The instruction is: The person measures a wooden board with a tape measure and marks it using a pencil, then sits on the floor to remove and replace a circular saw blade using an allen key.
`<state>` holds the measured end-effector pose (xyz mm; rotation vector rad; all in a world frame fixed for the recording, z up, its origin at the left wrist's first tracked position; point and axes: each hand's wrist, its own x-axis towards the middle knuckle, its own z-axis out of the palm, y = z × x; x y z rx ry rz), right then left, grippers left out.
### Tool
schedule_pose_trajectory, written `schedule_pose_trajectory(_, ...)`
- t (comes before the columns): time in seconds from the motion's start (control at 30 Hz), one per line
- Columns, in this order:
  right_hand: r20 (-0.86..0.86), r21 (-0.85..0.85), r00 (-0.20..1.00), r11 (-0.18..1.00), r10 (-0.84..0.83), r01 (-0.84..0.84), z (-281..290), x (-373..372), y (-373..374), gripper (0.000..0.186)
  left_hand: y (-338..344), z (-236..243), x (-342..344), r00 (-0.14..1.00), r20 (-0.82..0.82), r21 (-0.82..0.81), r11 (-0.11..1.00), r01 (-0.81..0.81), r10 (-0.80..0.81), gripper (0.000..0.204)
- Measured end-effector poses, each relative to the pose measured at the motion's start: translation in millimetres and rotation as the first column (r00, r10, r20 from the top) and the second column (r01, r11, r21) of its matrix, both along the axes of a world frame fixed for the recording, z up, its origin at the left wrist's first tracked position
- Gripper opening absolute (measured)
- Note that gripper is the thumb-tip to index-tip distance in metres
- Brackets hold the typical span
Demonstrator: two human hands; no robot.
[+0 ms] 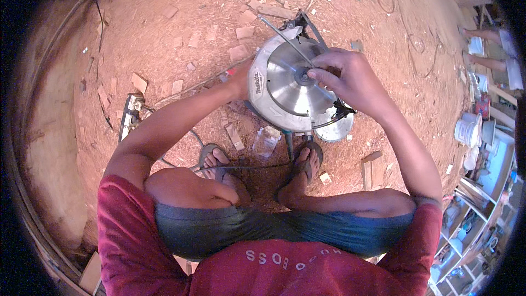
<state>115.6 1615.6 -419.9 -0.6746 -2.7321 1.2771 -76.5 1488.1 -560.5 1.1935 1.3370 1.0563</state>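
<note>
A circular saw (261,98) with a pale guard stands in front of my feet, its round steel blade (285,90) facing up toward me. My left hand (242,81) holds the saw at its left edge; most of its fingers are hidden behind the guard. Over the blade's centre, my right hand (342,74) pinches a thin metal hex key (282,37) close to the centre bolt (304,76). The key's long arm points up and left across the guard. Whether its tip sits in the bolt is hidden by my fingers.
Wood offcuts (371,170) and sawdust cover the ground. A dark cable (246,166) crosses by my feet. Beside the saw lies a round whitish lid-like thing (334,126). Another tool (130,114) lies left. White buckets (467,131) and shelves stand right, near another person's legs (487,64).
</note>
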Motion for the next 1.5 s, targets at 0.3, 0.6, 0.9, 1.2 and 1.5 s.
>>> schedule_pose_trajectory(0.3, 0.125, 0.125, 0.983, 0.980, 0.137, -0.152, -2.5, -21.5, -0.1, 0.016, -2.5, -6.8, 1.6, 1.000, 0.013, -0.016, 1.000, -0.022, 0.022, 0.069)
schedule_pose_trajectory(0.6, 0.158, 0.204, 0.960, 0.944, 0.231, -0.261, -6.1, -30.6, 0.8, 0.015, 0.0, 9.9, 3.1, 0.997, 0.057, 0.023, 0.998, -0.058, 0.057, 0.064)
schedule_pose_trajectory(0.9, 0.256, 0.166, 0.945, 0.953, 0.206, -0.253, -1.9, -37.2, -0.5, 0.016, 5.5, 37.3, 8.8, 0.987, 0.096, 0.087, 0.987, -0.136, 0.128, 0.059)
schedule_pose_trajectory(1.2, 0.201, 0.214, 0.949, 0.935, 0.241, -0.283, -6.3, -36.8, -1.0, 0.014, -11.1, 6.8, 14.9, 0.990, 0.016, -0.041, 0.989, -0.141, 0.141, 0.055)
schedule_pose_trajectory(1.5, 0.214, 0.294, 0.921, 0.878, 0.326, -0.379, -6.7, -34.4, -6.3, 0.014, -16.9, -72.8, -12.3, 0.989, 0.147, -0.368, 0.928, 0.057, -0.002, 0.042)
